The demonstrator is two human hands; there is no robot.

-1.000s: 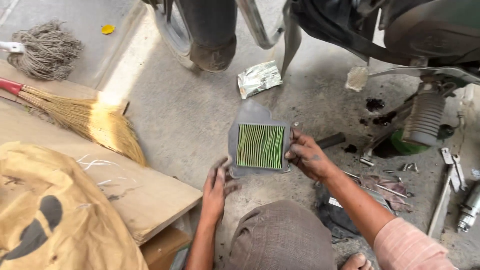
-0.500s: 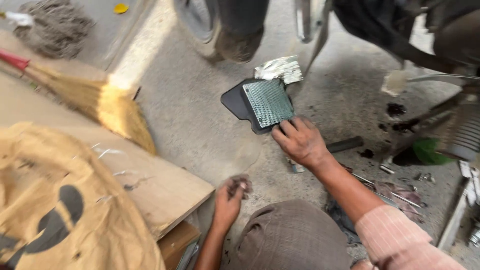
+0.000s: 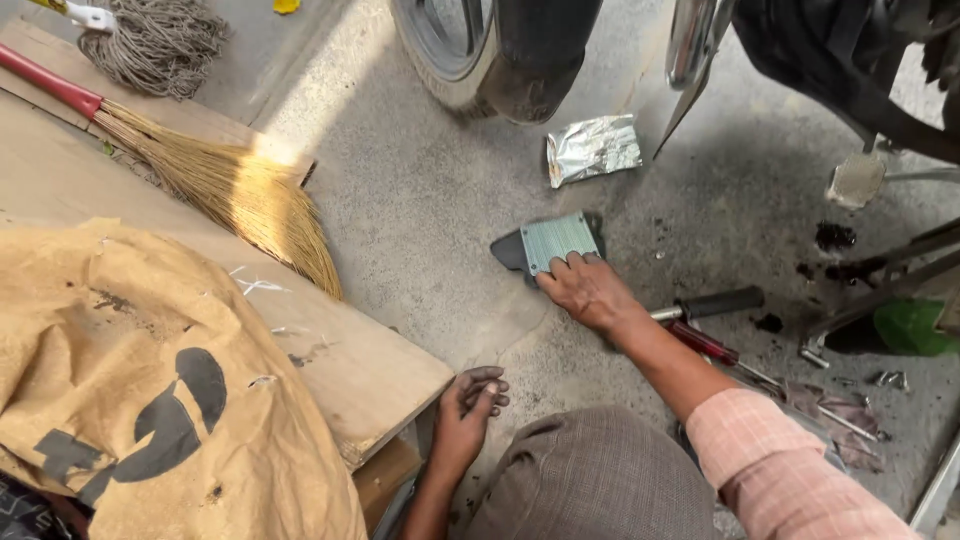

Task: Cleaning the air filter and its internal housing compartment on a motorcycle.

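Observation:
My right hand (image 3: 588, 290) reaches forward and rests its fingers on the near edge of a flat air filter (image 3: 556, 240), a grey pleated panel in a dark frame, which lies on the concrete floor. My left hand (image 3: 470, 405) hangs low by my knee, next to the corner of a wooden board (image 3: 340, 350), fingers curled and holding nothing.
A motorcycle tyre (image 3: 450, 50) stands ahead, with crumpled foil (image 3: 592, 148) beside it. Screwdrivers (image 3: 705, 320) and small parts lie at the right near a green container (image 3: 910, 328). A broom (image 3: 215, 180) and mop (image 3: 150, 40) lie at the left, a tan sack (image 3: 130, 400) near me.
Both hands held the filter up a second ago. The left hand let go and dropped to my knee; the right hand carried the filter forward and laid it on the floor.

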